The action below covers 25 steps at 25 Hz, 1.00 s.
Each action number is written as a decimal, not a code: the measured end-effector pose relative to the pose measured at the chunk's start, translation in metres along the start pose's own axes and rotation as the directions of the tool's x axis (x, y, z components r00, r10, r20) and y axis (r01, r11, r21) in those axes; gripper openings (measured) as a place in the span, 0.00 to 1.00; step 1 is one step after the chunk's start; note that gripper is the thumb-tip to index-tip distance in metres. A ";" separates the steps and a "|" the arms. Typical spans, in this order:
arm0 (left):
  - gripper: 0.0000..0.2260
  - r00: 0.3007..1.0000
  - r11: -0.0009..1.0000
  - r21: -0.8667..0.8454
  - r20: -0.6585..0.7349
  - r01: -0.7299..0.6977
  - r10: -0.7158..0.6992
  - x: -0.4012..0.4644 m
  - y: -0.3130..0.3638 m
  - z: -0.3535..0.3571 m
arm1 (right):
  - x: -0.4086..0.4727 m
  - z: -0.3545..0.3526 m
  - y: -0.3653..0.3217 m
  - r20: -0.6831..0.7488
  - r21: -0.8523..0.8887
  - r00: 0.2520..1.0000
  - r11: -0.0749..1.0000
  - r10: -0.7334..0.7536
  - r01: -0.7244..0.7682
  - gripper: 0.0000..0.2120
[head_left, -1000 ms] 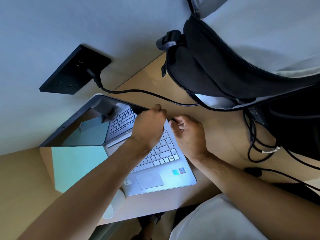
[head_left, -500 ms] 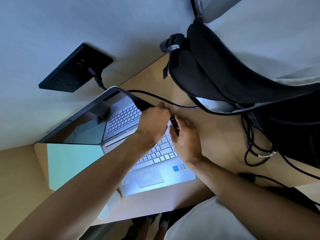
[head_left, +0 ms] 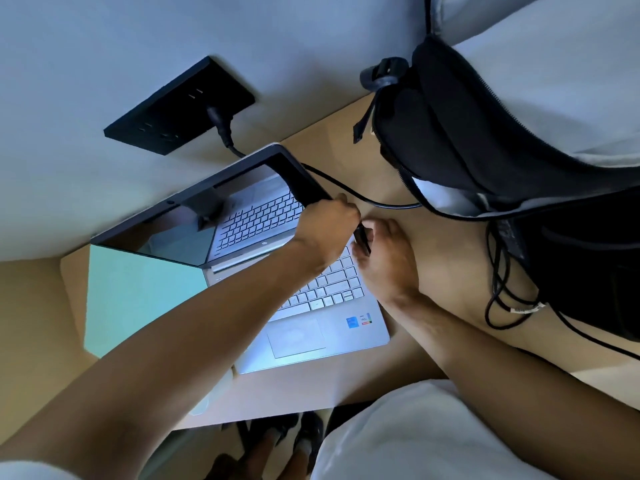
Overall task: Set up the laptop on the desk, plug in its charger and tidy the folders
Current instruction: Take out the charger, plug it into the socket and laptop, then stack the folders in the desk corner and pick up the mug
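A silver laptop (head_left: 311, 336) lies open on the wooden desk (head_left: 450, 258), its dark screen (head_left: 194, 230) tilted back toward the wall. My left hand (head_left: 327, 230) grips the screen's right edge near the hinge. My right hand (head_left: 388, 261) pinches the black charger plug (head_left: 362, 239) at the laptop's right side. The charger cable (head_left: 346, 187) runs from that hand back to a black wall socket (head_left: 180, 105), where its other end is plugged in. A teal folder (head_left: 138, 292) lies under the laptop's left side.
A black backpack (head_left: 485, 133) stands open at the desk's right rear, with loose black cables (head_left: 505, 289) coiled beside it. A pale object (head_left: 211, 396) sits at the desk's front edge under my left arm. Shoes show on the floor below.
The laptop screen has tipped further open. My right hand moved in against the laptop's right side with the plug. The view shifted slightly.
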<state>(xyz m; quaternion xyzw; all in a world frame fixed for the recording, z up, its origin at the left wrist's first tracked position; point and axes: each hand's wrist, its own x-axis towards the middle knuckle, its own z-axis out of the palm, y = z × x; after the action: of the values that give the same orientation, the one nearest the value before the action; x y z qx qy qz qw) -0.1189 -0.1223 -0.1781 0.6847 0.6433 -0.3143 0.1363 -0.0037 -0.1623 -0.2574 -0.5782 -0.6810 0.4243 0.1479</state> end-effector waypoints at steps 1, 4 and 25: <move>0.14 1.000 1.000 -0.004 -0.011 -0.001 0.001 0.000 0.000 0.001 | 0.000 -0.001 -0.001 0.005 0.001 1.000 1.000 -0.004 0.004 0.15; 0.16 0.998 0.995 -0.097 -0.057 -0.015 0.010 -0.002 -0.001 0.012 | 0.001 -0.007 -0.003 0.026 -0.005 0.999 1.000 -0.023 0.023 0.15; 0.32 0.848 0.652 -0.628 0.025 0.425 -0.529 -0.216 -0.018 0.198 | -0.080 0.016 -0.035 0.633 -0.554 0.704 0.447 -0.322 0.702 0.33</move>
<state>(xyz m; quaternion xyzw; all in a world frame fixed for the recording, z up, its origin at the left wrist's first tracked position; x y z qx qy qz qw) -0.1808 -0.4089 -0.1944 0.4314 0.8755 -0.0574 0.2102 -0.0150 -0.2409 -0.2176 -0.2290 -0.9519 0.1437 -0.1439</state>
